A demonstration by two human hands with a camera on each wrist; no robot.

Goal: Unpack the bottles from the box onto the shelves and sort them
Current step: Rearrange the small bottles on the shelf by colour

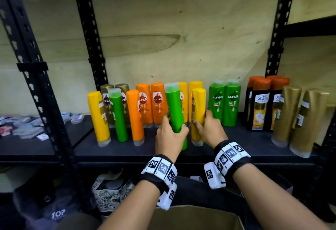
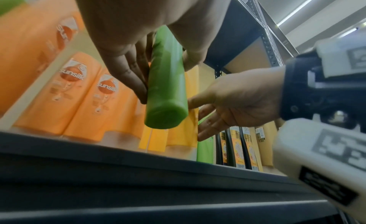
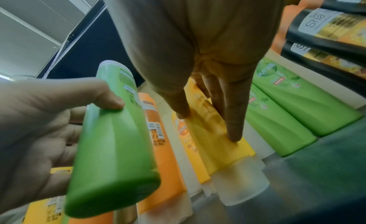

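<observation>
Green bottle (image 1: 175, 108) between left-hand fingers (image 1: 165, 118), seemingly lifted

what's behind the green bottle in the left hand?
Behind the green bottle held by the left hand: orange bottles and yellow bottles, partly covered; their lower halves are hidden.

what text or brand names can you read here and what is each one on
"sunsilk": on the two green bottles standing right of the hands.
"sunsilk": on the orange bottles in the back row.
"sunsilk", partly hidden: on the brown bottles.
"Shayla", last letters unclear: on the black bottles.
"TOP": on a dark bag below the shelf.
Small print on the back labels is too blurred to read.
</observation>
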